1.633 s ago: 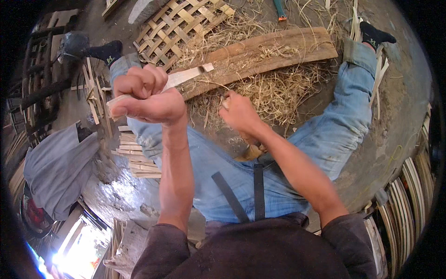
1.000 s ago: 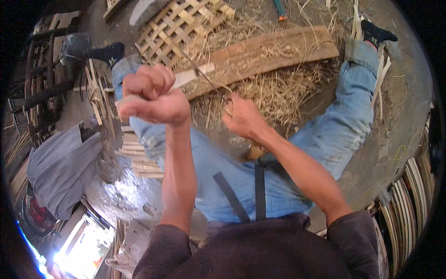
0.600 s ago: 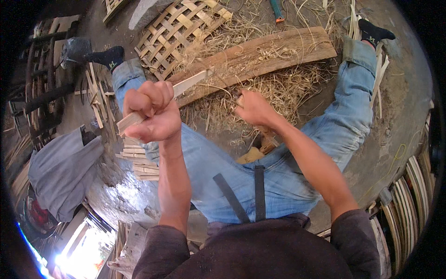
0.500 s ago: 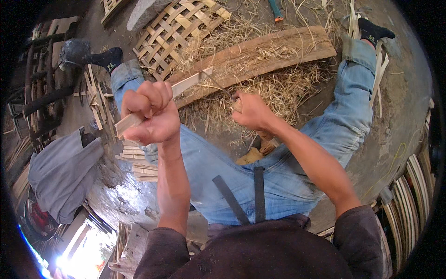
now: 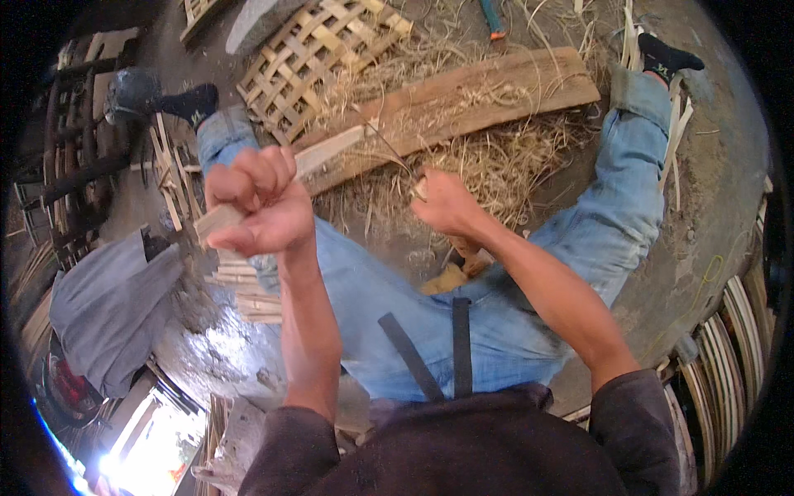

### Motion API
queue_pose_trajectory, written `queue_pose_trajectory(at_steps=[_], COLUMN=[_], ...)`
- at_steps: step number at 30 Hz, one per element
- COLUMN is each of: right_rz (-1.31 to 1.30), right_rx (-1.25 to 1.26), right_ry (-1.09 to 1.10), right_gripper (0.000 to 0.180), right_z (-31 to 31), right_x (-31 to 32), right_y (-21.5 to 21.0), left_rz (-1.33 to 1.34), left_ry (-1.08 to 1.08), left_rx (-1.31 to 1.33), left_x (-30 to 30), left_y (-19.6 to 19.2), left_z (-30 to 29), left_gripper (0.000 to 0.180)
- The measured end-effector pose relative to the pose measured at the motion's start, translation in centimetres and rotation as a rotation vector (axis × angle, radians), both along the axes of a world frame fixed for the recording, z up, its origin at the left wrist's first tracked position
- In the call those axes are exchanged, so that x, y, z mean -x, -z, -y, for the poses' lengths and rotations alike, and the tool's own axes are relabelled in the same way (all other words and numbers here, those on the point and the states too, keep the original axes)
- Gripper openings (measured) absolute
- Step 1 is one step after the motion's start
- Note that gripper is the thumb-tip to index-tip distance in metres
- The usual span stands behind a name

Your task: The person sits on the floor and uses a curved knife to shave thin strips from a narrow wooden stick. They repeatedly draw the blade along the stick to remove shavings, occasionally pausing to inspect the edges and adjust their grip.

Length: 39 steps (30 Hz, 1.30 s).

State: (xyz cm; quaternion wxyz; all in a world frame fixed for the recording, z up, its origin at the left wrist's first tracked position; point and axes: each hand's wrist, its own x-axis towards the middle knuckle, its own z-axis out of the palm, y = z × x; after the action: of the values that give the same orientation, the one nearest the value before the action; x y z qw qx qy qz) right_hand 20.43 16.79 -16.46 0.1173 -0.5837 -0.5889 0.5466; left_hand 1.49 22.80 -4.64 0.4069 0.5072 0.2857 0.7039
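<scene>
My left hand (image 5: 263, 198) is closed round a pale bamboo strip (image 5: 331, 155), whose near end sticks out below the thumb. The strip slants up to the right over a wooden plank. Opposite it, my right hand (image 5: 449, 202) grips a knife (image 5: 395, 152) by its handle, which the fingers mostly hide. The thin dark blade reaches up and left to the strip's far end, seemingly touching it. Beneath both hands lie the worn plank (image 5: 529, 83) and a heap of curly shavings (image 5: 496, 169).
A woven bamboo panel (image 5: 302, 62) lies beyond the plank, near a grey stone (image 5: 256, 21) and a teal-handled tool (image 5: 492, 18). Split strips (image 5: 248, 285) are stacked by my left leg. Grey cloth (image 5: 116, 306) hangs at left; curved slats (image 5: 728, 355) stand at right.
My left hand has shifted slightly left, drawing the bamboo strip with it. My right hand and the knife have stayed almost in place, the blade tip now nearer the strip's far end.
</scene>
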Motion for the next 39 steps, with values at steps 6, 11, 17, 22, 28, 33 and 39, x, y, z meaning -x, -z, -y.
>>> queue_pose_trajectory(at_steps=[6, 11, 17, 22, 28, 33, 39], right_rz=[0.078, -0.164, 0.004, -0.002, -0.022, 0.099, -0.113], right_rx=[-0.007, -0.156, -0.043, -0.069, -0.103, -0.014, -0.051], right_ry=[0.070, 0.084, 0.061, 0.086, 0.068, 0.087, 0.121], right_gripper=[0.043, 0.041, 0.042, 0.036, 0.041, 0.035, 0.042], right_z=[-0.3, 1.7, 0.1, 0.5, 0.4, 0.4, 2.3], right_x=[0.7, 4.6, 3.4, 2.7, 2.4, 3.0, 4.5], right_y=[1.5, -5.3, -2.2, -2.3, -1.5, -1.5, -6.0], left_rz=[0.017, -0.022, -0.016, -0.072, 0.025, 0.012, 0.014], left_ry=[-0.028, -0.130, -0.147, -0.181, -0.310, -0.511, -0.486], left_rx=[-0.019, -0.020, -0.023, 0.008, -0.062, 0.015, -0.014], left_x=[-0.2, -0.2, -0.6, -1.0, -1.3, -1.3, -1.6], left_y=[0.1, 0.3, -0.2, -0.2, 0.1, -0.2, -0.2], left_z=[-0.7, -0.5, -1.1, -0.8, -2.2, -1.8, -1.7], left_gripper=[0.069, 0.067, 0.066, 0.069, 0.075, 0.069, 0.057])
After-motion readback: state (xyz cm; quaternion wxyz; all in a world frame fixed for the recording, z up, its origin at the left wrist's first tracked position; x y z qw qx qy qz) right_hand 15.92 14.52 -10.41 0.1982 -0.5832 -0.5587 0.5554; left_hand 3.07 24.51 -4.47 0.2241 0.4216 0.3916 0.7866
